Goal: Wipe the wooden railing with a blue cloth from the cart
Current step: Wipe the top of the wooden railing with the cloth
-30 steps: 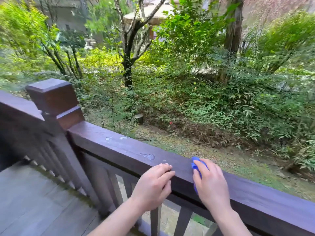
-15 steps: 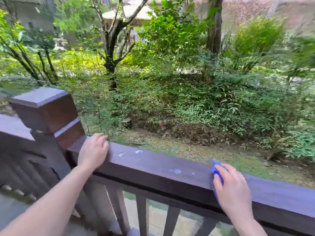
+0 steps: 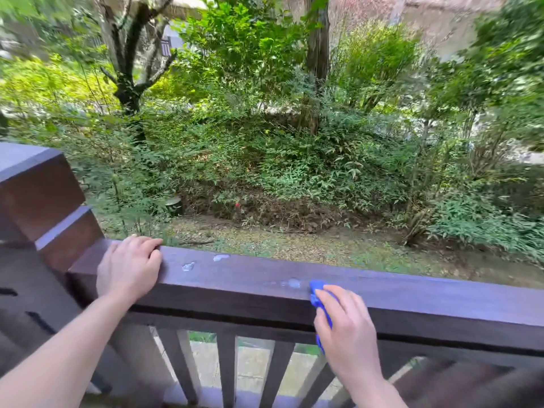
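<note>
Pressing a crumpled blue cloth (image 3: 317, 292) onto the dark brown wooden railing (image 3: 235, 279) at five o'clock, the right hand (image 3: 348, 329) held fingers together beside a pale spot (image 3: 293, 283); at eight o'clock the left hand (image 3: 129, 267) gripped it with curled fingers, probably bracing

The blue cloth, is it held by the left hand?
No, the blue cloth lies under the right hand on the wooden railing, while the left hand grips the rail bare.

You have only one view, from the camera on your head, looking forward and down. It is close above the railing (image 3: 235, 287), which crosses the lower frame, and faces the garden (image 3: 265, 157) beyond.
</note>
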### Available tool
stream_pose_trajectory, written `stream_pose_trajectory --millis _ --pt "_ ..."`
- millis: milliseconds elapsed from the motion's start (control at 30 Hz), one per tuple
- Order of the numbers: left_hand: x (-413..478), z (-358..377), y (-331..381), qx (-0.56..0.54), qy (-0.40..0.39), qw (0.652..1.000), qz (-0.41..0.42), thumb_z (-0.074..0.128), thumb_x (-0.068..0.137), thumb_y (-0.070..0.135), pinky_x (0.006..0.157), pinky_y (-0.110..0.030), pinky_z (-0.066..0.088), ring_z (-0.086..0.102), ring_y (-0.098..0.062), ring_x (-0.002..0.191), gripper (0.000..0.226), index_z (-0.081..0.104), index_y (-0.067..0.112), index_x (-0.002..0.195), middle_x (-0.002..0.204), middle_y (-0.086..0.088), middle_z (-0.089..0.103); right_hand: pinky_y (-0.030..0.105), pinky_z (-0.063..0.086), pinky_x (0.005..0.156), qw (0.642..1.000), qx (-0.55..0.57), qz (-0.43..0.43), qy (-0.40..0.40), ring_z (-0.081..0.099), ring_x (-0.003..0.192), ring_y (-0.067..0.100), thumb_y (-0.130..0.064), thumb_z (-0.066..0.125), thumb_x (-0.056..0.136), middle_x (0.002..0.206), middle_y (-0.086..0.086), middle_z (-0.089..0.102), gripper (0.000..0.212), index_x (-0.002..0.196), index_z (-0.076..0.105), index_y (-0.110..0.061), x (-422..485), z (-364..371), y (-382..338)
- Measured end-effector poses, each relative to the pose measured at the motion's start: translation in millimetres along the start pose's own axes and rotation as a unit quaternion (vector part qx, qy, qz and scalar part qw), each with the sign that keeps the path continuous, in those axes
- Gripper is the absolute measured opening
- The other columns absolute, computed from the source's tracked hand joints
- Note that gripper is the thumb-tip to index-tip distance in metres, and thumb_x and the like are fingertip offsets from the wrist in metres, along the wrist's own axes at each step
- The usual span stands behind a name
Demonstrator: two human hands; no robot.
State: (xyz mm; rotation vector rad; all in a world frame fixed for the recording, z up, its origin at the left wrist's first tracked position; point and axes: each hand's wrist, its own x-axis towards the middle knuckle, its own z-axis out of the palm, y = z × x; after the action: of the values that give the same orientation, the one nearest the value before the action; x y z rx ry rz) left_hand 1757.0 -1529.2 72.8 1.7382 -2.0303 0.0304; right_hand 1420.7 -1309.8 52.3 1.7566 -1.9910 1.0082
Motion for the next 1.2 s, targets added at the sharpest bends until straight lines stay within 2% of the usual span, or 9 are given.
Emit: stream_pose_trajectory --millis 133,267,367,533,567,700,933,1100,1200 --pt "0.7 1.4 -0.6 -0.011 -0.006 1.000 0.002 0.032 0.081 0.032 0.110 -0.046 0.032 0.052 -0.033 0.123 0.055 0.072 0.012 0.112 0.121 -0.011 0.069 0.036 0.051 0.083 0.998 0.017 -0.037 -0.050 0.060 0.090 0.026 -0.009 0.062 0.078 0.099 0.003 0.067 0.021 0.098 0.067 -0.015 28.7 12.5 -20.1" --pt "0.8 1.8 -1.8 -0.011 -0.004 1.000 0.005 0.032 0.080 0.032 0.108 -0.046 0.034 0.054 -0.033 0.121 0.056 0.073 0.011 0.111 0.120 -0.011 0.069 0.041 0.050 0.084 0.990 -0.031 0.122 -0.056 0.061 0.088 0.036 -0.004 0.069 0.075 0.096 0.010 0.070 0.022 0.096 0.071 -0.010 52.5 -10.6 31.5" --pt "2.3 3.6 -2.6 -0.005 0.003 1.000 0.002 0.032 0.080 0.032 0.108 -0.045 0.034 0.054 -0.031 0.120 0.055 0.073 0.012 0.110 0.120 -0.009 0.070 0.040 0.046 0.088 0.984 -0.057 0.167 -0.037 0.060 0.093 0.036 -0.004 0.068 0.078 0.102 0.012 0.069 0.023 0.100 0.071 -0.007 50.8 -16.5 47.7" --pt "2.6 7.8 -4.9 -0.012 0.006 1.000 0.003 0.031 0.080 0.034 0.108 -0.047 0.034 0.054 -0.032 0.119 0.055 0.073 0.013 0.109 0.119 -0.010 0.069 0.028 0.043 0.087 0.995 -0.008 -0.040 -0.088 0.059 0.092 0.024 -0.008 0.067 0.077 0.105 0.002 0.068 0.027 0.103 0.069 -0.013 34.8 -3.7 21.2" --pt "2.5 8.0 -5.2 -0.008 0.005 1.000 0.002 0.031 0.080 0.034 0.108 -0.047 0.035 0.055 -0.031 0.120 0.055 0.073 0.015 0.109 0.119 -0.009 0.069 0.028 0.043 0.086 0.995 -0.010 -0.036 -0.092 0.059 0.092 0.025 -0.008 0.067 0.078 0.105 0.002 0.069 0.027 0.103 0.070 -0.014 40.8 -5.3 28.7" --pt "1.7 5.8 -4.4 0.007 0.006 1.000 0.003 0.030 0.081 0.035 0.106 -0.047 0.036 0.055 -0.030 0.118 0.055 0.073 0.017 0.109 0.118 -0.007 0.070 0.038 0.047 0.084 0.983 -0.044 0.165 -0.074 0.061 0.092 0.036 -0.006 0.066 0.079 0.102 0.012 0.070 0.022 0.100 0.072 -0.008 70.5 -9.2 43.4" --pt "0.6 2.1 -3.6 0.012 0.010 1.000 0.011 0.033 0.080 0.033 0.100 -0.048 0.039 0.057 -0.033 0.115 0.053 0.073 0.015 0.109 0.117 -0.010 0.070 0.031 0.051 0.086 0.981 0.057 -0.098 -0.155 0.060 0.096 0.025 -0.017 0.058 0.081 0.106 0.001 0.068 0.022 0.100 0.068 -0.018 51.3 16.8 -31.5" --pt "0.8 1.7 -1.8 0.001 0.008 1.000 0.007 0.033 0.080 0.032 0.104 -0.048 0.038 0.056 -0.034 0.117 0.054 0.073 0.013 0.110 0.118 -0.012 0.069 0.038 0.048 0.083 0.984 -0.048 0.133 -0.112 0.058 0.094 0.033 -0.012 0.060 0.082 0.104 0.006 0.068 0.020 0.099 0.071 -0.012 70.8 -2.9 27.2" --pt "-1.0 -0.3 1.7 0.002 0.012 1.000 0.001 0.033 0.080 0.032 0.103 -0.046 0.037 0.056 -0.033 0.118 0.053 0.073 0.013 0.109 0.118 -0.012 0.069 0.039 0.048 0.083 0.987 -0.055 0.111 -0.101 0.057 0.091 0.034 -0.012 0.059 0.081 0.100 0.008 0.067 0.018 0.095 0.071 -0.011 69.7 11.0 -3.4"
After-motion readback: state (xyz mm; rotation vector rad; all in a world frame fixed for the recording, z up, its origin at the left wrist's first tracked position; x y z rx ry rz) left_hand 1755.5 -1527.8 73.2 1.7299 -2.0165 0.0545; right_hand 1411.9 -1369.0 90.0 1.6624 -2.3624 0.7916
